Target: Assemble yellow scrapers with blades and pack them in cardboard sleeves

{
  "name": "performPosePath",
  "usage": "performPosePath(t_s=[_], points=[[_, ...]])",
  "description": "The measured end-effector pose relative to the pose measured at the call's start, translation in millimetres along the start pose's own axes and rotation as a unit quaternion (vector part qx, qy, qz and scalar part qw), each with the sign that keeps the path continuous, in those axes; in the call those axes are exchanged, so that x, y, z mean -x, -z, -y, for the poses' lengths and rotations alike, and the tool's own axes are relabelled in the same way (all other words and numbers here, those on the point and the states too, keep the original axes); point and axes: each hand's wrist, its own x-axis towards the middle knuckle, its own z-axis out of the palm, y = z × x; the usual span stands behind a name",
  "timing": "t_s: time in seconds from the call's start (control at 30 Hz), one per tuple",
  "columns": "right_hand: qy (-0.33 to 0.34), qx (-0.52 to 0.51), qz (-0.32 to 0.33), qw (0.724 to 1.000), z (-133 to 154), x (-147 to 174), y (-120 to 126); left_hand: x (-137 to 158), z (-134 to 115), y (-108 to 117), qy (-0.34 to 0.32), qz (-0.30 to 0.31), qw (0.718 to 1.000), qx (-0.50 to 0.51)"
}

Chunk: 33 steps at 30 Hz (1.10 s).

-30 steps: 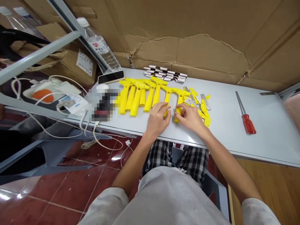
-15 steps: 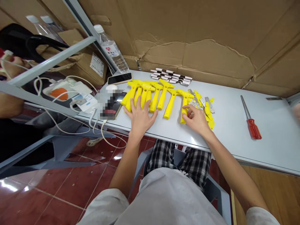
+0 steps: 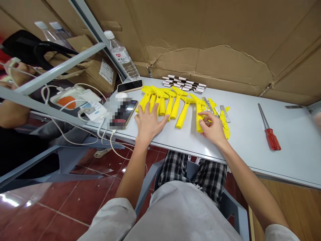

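Several yellow T-shaped plastic scraper handles (image 3: 177, 103) lie side by side in a row on the grey-white table. My left hand (image 3: 147, 123) rests with spread fingers at the row's left end, its fingertips touching the near ends of some handles. In my right hand (image 3: 212, 126), thumb and fingers pinch the lower end of one yellow scraper handle (image 3: 198, 110), which leans a little off the table. Beside that hand is a pile of yellow parts (image 3: 224, 121) and flat silvery metal pieces (image 3: 225, 113), partly hidden by the hand.
A red-handled screwdriver-like tool (image 3: 269, 127) lies to the right, a flat dark metal strip (image 3: 293, 106) beyond it. White-and-black pieces (image 3: 184, 83) are stacked at the back. Left are phones (image 3: 130, 85), a water bottle (image 3: 124, 57), cables and a power strip (image 3: 69, 99). A co-worker's arm (image 3: 15, 110) shows far left.
The scraper handle in my right hand has tilted, its crosspiece turning. My left hand stays spread over the row, shifted slightly back. The whole view has shifted slightly.
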Motion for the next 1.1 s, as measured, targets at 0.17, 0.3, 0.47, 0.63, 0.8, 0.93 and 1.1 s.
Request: performPosePath(t_s=[0.17,0.3,0.47,0.63,0.8,0.93,1.1], points=[[-0.007,-0.044,0.000,0.999,3,11,4,-4,-9,-10,-0.043,-0.022,0.998,0.043],[0.056,0.043,-0.056,0.996,7,35,9,4,-16,-8,-0.058,-0.095,0.988,0.106],[0.149,0.125,-0.089,0.977,10,78,5,52,-50,0,-0.089,-0.098,0.925,0.355],[0.206,0.128,-0.060,0.968,-1,106,-9,82,-90,-17,-0.011,0.185,0.810,0.556],[0.212,0.155,0.038,0.964,-15,113,-1,72,-97,-27,0.056,0.194,0.771,0.604],[0.203,0.284,0.003,0.937,-26,108,31,68,-95,-19,0.080,0.231,0.773,0.585],[0.115,0.443,-0.011,0.889,-43,81,71,69,-96,-10,0.098,0.267,0.769,0.573]])
